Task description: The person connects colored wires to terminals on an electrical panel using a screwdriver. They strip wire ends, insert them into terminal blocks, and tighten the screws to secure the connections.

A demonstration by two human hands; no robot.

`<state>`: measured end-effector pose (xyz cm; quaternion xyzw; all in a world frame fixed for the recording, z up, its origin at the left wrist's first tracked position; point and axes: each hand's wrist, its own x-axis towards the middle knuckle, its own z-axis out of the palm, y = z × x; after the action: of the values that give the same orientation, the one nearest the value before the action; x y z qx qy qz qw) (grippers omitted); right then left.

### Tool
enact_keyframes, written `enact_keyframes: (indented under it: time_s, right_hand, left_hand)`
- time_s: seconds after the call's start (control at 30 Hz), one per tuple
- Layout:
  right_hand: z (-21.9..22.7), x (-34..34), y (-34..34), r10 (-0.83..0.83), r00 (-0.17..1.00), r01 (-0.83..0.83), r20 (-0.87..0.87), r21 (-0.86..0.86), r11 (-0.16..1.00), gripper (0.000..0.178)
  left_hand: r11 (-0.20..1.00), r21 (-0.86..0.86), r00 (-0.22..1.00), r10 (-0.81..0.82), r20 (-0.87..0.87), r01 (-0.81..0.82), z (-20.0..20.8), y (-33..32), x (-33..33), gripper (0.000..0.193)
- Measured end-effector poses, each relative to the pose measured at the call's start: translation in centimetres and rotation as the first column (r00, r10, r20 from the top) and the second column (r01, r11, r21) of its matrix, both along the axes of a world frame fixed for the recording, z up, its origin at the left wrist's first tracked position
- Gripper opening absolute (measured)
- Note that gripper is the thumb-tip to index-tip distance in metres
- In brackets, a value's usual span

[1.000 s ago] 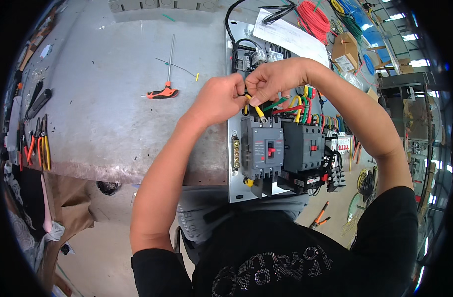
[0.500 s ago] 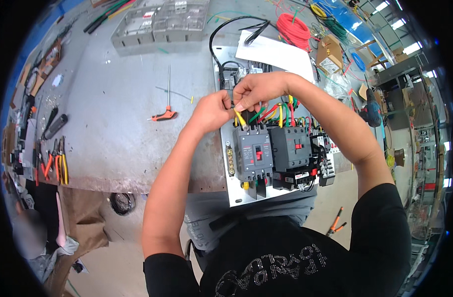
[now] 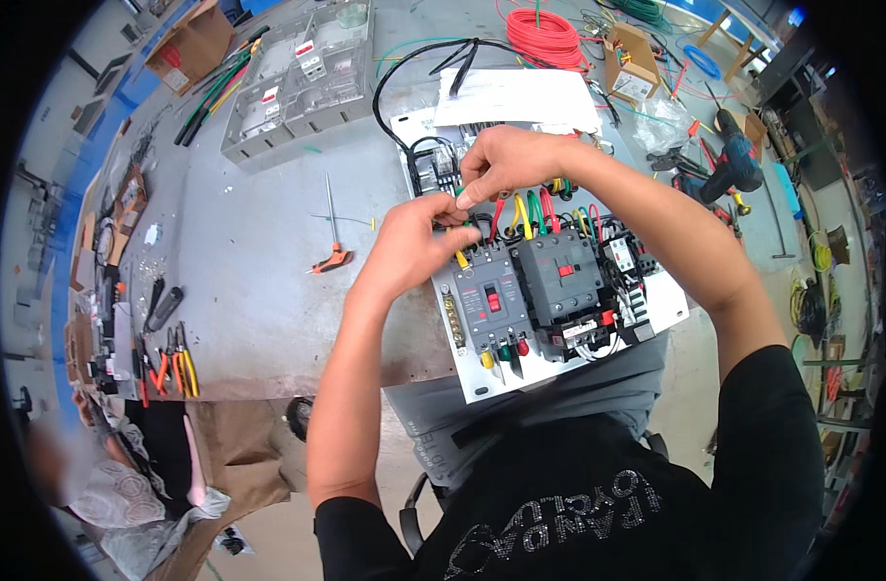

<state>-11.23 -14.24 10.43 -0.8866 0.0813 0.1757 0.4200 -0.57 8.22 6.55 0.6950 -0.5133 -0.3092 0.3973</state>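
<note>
Grey breaker point(image 3: 491, 290) sits just right of frame centre, yellow lead point(image 3: 462, 259) at its top edge. Left hand point(image 3: 423, 235) and right hand point(image 3: 506, 163) bunch up just above; can't tell if either's gripping anything. Looks like lead positioning, so next probably needs steady fingertips.

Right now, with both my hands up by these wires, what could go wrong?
The metal plate sticks out past the near edge of the table, so a hard push on that end might tip or shift it. The coloured wires crowd close to the left hand and right hand, so a finger could snag or bend one. The paper lies over the plate's far end, close to the right hand, and could get knocked aside.
</note>
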Motion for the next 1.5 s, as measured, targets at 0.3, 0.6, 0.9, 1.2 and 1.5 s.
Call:
enact_keyframes:
  time_s: [0.3,0.6,0.9,1.2,1.5]
  right_hand:
    - [-3.7,-0.4,-0.6,-0.029,0.992,0.05,-0.123,0.167,0.985,0.035]
    - [-5.2,1.3,-0.6,-0.07,0.943,0.153,-0.324,0.239,0.959,0.031]
    - [-4.5,1.4,-0.4,-0.066,0.931,0.175,-0.358,0.283,0.943,0.019]
    - [-3.7,1.5,2.3,-0.204,0.931,0.194,-0.302,-0.065,0.979,0.025]
    - [-5.1,2.4,2.5,-0.115,0.956,0.005,-0.271,-0.376,0.927,0.041]
  left_hand:
    - [0.997,-0.003,0.933,0.066,-0.353,-0.072,-3.6,-4.8,3.1,0.018]
    - [0.994,0.092,0.924,0.096,-0.37,-0.067,-3.9,-6.5,4.8,0.013]
    - [0.993,0.069,0.935,0.114,-0.337,-0.096,-4.5,-6.7,5.0,0.009]
    - [0.991,0.004,0.956,0.131,-0.263,-0.134,-4.8,-6.7,4.8,0.011]
    - [0.974,-0.101,0.969,0.185,-0.162,-0.203,-5.5,-6.2,3.6,0.016]
